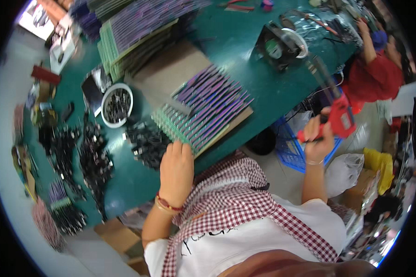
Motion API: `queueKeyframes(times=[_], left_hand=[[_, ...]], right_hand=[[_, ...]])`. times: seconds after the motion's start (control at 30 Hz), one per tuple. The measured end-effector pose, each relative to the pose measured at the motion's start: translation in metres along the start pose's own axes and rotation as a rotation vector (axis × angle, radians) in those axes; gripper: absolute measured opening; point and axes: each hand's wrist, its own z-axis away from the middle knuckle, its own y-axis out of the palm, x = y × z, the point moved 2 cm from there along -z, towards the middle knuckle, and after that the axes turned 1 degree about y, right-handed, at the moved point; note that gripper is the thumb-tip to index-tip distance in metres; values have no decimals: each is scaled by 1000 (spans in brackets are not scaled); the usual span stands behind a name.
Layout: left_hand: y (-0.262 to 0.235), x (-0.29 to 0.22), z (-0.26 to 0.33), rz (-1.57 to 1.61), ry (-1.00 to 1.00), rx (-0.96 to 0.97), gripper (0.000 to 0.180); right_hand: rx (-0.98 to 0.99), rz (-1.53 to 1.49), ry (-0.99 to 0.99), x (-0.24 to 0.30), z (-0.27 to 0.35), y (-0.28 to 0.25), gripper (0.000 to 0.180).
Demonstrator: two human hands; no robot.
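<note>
My left hand (pixel 177 167) is at the near edge of a board panel (pixel 212 108), its fingers bent and pressed together on the green end. The panel has rows of dark and purple strips with green ends and lies on a brown board. Out to the right, my raised right hand (pixel 320 141) is wrapped round the grip of a red pistol-grip tool (pixel 341 119). A long grey barrel points up and left from it, blurred by motion. Beside my left hand lies a bundle of black cables (pixel 148 145) with metal plugs.
A white tub of small dark parts (pixel 117 105) and more black cable bundles (pixel 94 157) lie at left. Tall stacks of similar panels (pixel 138 37) stand behind. A small fan-like device (pixel 273 48) stands far right. A co-worker's red sleeve (pixel 374 76) and a blue crate (pixel 289 150) are beyond the table edge.
</note>
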Motion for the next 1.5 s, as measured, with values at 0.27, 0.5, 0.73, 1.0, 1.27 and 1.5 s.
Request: queueKeyframes(times=[0.27, 0.5, 0.73, 1.0, 1.27, 1.5], left_hand=[[2, 4, 1, -19, -8, -46, 9], [2, 5, 9, 19, -85, -100, 14], [-24, 14, -7, -77, -61, -319, 16], [0, 86, -54, -299, -143, -229, 30], [-4, 103, -75, 45, -383, -1, 44], [-8, 126, -82, 506, -535, 137, 41]], right_hand=[[-300, -150, 384, -28, -219, -141, 31], [-272, -38, 437, -77, -335, -217, 44], [-419, 1138, 564, -52, -338, -217, 58], [344, 1003, -401, -26, -159, 108, 21], [1105, 1304, -435, -159, -31, 229, 35], [1093, 1364, -432, -174, -46, 224, 32]])
